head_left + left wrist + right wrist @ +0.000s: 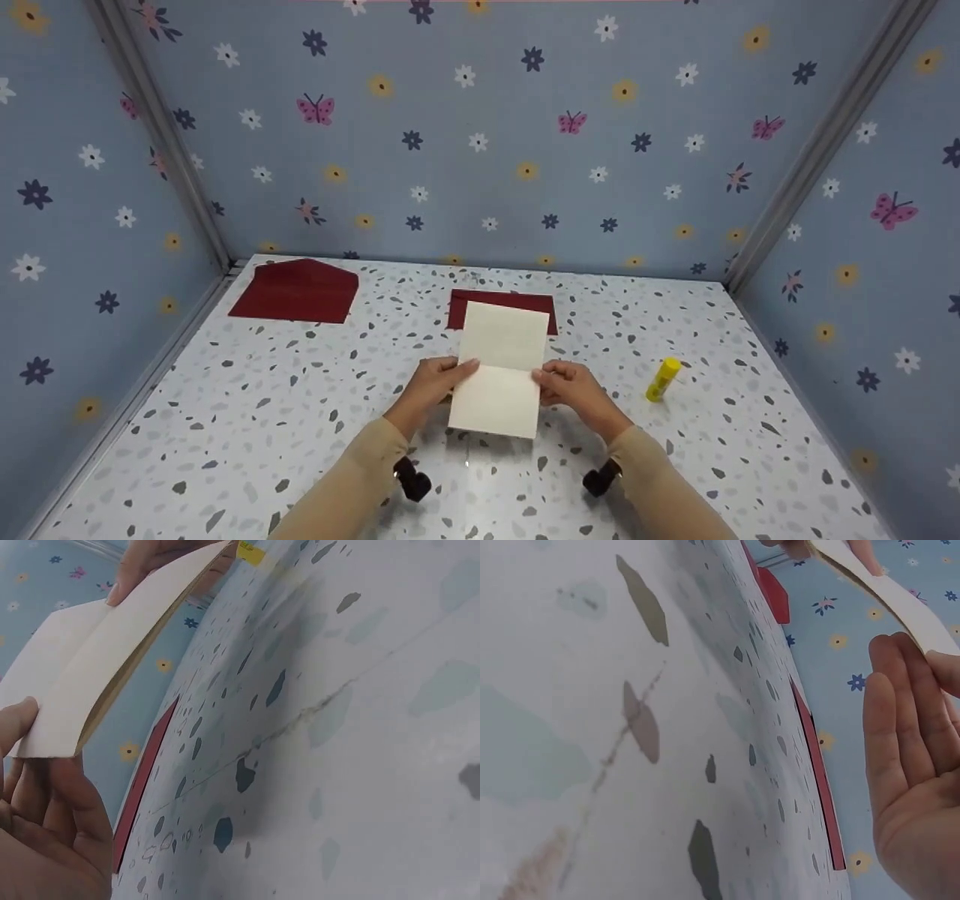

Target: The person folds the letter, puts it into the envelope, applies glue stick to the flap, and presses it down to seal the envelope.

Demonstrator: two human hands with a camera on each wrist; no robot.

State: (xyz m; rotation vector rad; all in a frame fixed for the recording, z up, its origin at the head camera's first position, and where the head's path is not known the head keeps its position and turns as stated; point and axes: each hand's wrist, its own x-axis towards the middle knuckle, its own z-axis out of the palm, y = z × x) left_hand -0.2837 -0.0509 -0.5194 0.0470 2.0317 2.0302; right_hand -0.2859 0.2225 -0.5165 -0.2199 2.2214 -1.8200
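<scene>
A cream sheet of paper (501,341) with a crease across its middle is held up above the table by both hands. My left hand (427,386) pinches its left edge near the crease, thumb on top and fingers beneath. At the right edge, my right hand (577,388) grips it the same way. In the left wrist view the paper (97,682) is bent along the crease and its edge shows layers slightly apart. Fingers of the right hand (919,757) lie under the paper (907,604) in the right wrist view. Behind the sheet lies a dark red envelope (517,298), partly covered from sight.
Another dark red envelope (300,292), its flap raised, lies at the back left of the speckled table (225,420). To the right a yellow glue stick (663,379) stands on the table. Flower-patterned panels (480,165) enclose the back and sides.
</scene>
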